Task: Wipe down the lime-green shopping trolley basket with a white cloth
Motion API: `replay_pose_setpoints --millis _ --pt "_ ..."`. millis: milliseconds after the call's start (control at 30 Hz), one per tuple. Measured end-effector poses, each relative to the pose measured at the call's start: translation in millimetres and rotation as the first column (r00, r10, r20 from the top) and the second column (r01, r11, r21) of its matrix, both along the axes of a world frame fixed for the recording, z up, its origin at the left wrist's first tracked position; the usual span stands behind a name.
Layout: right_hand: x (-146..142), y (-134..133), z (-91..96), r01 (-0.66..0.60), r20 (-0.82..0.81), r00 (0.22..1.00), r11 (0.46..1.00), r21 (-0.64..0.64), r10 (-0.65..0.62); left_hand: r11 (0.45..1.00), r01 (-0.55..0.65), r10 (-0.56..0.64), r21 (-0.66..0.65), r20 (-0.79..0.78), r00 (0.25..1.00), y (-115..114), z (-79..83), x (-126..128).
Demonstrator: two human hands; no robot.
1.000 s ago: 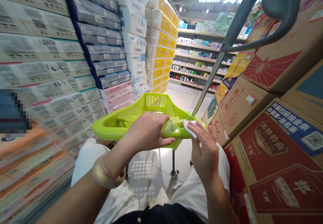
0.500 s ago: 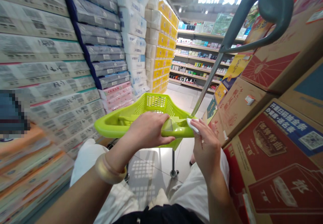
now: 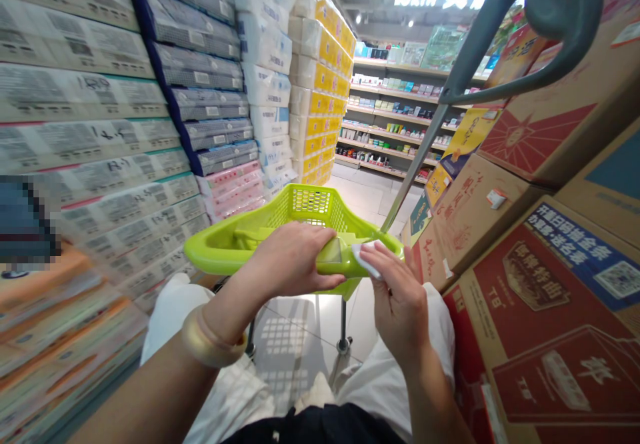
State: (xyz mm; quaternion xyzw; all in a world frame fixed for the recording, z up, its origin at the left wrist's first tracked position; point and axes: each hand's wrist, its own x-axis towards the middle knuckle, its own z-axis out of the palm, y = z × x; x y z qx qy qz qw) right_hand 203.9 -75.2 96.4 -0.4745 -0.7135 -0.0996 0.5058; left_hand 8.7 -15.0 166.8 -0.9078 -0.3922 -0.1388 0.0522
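Observation:
In front of my lap stands a lime-green plastic shopping basket (image 3: 220, 261) on thin legs with casters. My left hand (image 3: 295, 257) is closed over the near rim, thumb below it and fingers on top. Just to the right, my right hand (image 3: 400, 297) presses a folded white wipe (image 3: 367, 257) onto the same rim, near its right corner. A grey pull handle (image 3: 525, 91) on a metal pole (image 3: 415, 164) rises from the basket's right side. The fingertips of my right hand partly hide the wipe.
Packs of paper goods (image 3: 85, 91) are stacked high on the left, with yellow-and-white packs (image 3: 325, 91) farther off. Cardboard cartons (image 3: 550, 284) rise close on the right. Shelves of small boxed goods (image 3: 395, 104) stand at the back, beyond the tiled floor (image 3: 355, 187).
My right hand and the wipe have slid left along the rim, closer to my left hand. My left hand keeps its hold; the handle appears slightly farther right.

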Motion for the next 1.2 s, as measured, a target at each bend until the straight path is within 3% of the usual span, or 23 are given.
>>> replay_pose_setpoints --millis 100,267,467,667,867,1067,1200 --pt "-2 -3 1.1 -0.053 0.018 0.998 0.999 -0.001 0.053 1.000 0.012 -0.012 -0.020 0.008 1.000 -1 1.5 -4" --pt "8 -4 0.7 0.045 -0.077 0.996 0.999 0.016 -0.044 0.999 0.027 -0.027 -0.045 0.003 1.000 -2 4.9 -9" --pt "-5 -10 2.2 -0.101 0.069 0.992 0.995 -0.008 0.102 0.996 0.079 -0.079 -0.050 0.007 0.997 5 6.8 -6" --pt "9 -2 0.1 0.096 -0.053 0.994 0.995 0.024 -0.095 0.995 0.093 -0.091 -0.032 0.050 0.995 18 3.2 -8" --pt "-3 -8 0.2 -0.013 0.087 0.996 1.000 0.024 0.011 0.996 0.088 -0.087 -0.012 0.059 0.994 30 -1.2 -10" --pt "15 -5 -5.5 0.170 -0.081 0.983 0.982 0.077 -0.164 0.998 0.059 -0.058 -0.029 0.032 0.998 35 2.6 -11" --pt "9 -10 -5.8 0.046 -0.022 0.999 0.997 0.063 -0.045 0.996 0.058 -0.057 -0.064 0.016 0.998 38 5.5 -13"
